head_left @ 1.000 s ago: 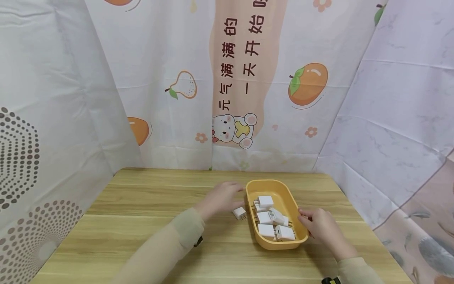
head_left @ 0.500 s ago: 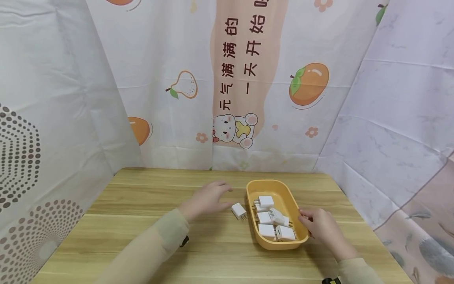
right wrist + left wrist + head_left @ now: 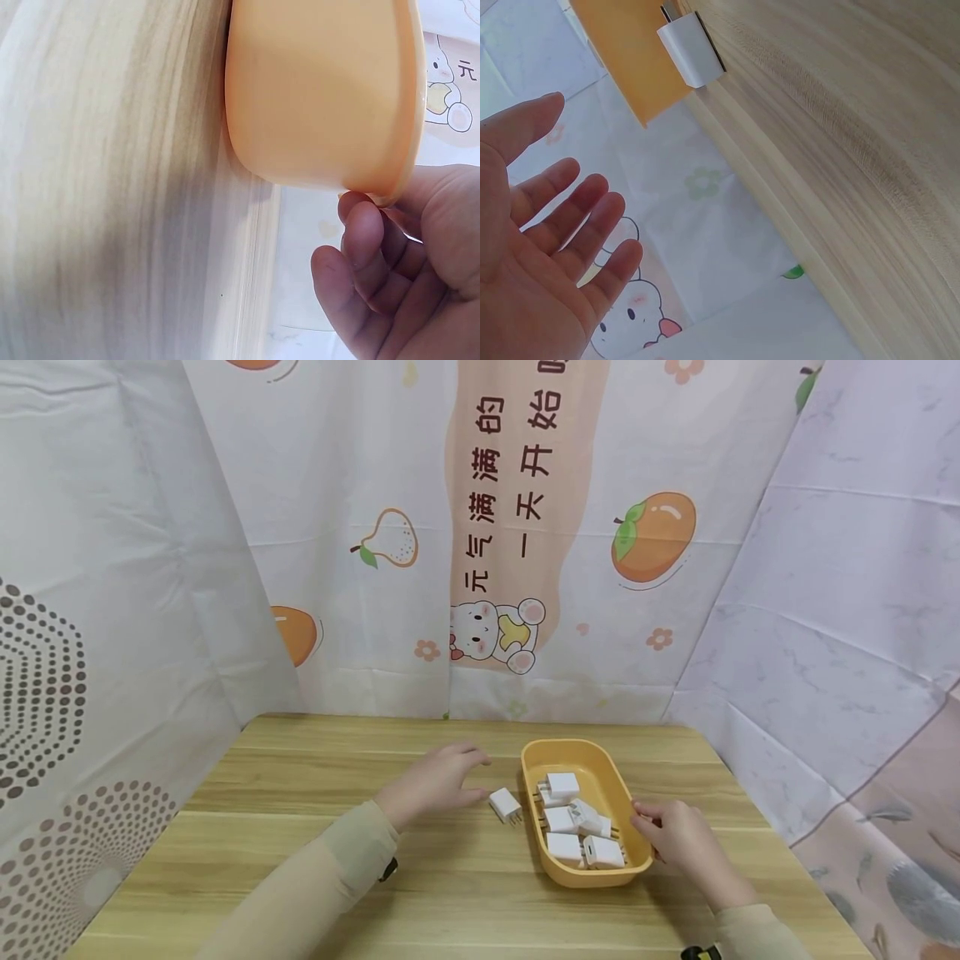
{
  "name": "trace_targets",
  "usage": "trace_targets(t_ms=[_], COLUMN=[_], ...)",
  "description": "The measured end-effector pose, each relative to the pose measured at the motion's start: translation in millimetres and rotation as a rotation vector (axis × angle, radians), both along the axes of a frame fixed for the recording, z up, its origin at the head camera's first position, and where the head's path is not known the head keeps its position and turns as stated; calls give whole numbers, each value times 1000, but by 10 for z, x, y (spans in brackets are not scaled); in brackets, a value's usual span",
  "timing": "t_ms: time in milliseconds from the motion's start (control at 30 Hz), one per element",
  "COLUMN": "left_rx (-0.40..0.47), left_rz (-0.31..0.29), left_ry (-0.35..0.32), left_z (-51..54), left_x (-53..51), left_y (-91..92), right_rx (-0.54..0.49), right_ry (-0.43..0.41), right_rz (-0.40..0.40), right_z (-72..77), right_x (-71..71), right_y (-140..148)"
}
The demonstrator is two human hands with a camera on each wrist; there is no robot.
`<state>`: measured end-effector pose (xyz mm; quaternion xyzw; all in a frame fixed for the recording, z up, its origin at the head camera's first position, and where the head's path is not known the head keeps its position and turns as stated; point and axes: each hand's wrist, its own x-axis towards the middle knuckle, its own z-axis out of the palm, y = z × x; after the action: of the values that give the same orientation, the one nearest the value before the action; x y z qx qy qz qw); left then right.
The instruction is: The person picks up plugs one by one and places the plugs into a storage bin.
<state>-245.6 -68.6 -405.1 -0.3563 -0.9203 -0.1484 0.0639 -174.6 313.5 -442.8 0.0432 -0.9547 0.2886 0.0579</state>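
Observation:
A yellow plastic bin (image 3: 592,878) stands on the table with several white charger plugs (image 3: 564,847) heaped inside. My right hand (image 3: 681,843) pinches the bin's right rim between thumb and fingers; the right wrist view shows the fingertips curled under the rim of the bin (image 3: 322,90). One loose white charger plug (image 3: 505,805) lies on the wood just left of the bin, its prongs toward it. Left of that plug hovers my left hand (image 3: 435,781), fingers spread and holding nothing. In the left wrist view, the loose plug (image 3: 692,51) is apart from the left hand (image 3: 547,247).
The wooden table (image 3: 300,827) reaches back to a printed curtain (image 3: 337,610) with fruit and a cartoon bear. More cloth hangs along the left and right sides. Black bands show at both wrists.
My left hand has drawn back leftward from beside the bin, leaving the loose charger plug more in sight. My right hand and the bin have stayed put.

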Motion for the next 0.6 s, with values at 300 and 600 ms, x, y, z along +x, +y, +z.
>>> trace_targets(t_ms=[300, 600], left_rx=[-32, -104], left_rz=[-3, -2], left_ry=[-43, -114], left_z=[-57, -228], left_x=[1, -72], left_y=[103, 283], right_rx=[4, 4], right_ry=[4, -1], right_rz=[-1, 4], right_z=[7, 6], right_x=[1, 5], right_y=[-3, -6])
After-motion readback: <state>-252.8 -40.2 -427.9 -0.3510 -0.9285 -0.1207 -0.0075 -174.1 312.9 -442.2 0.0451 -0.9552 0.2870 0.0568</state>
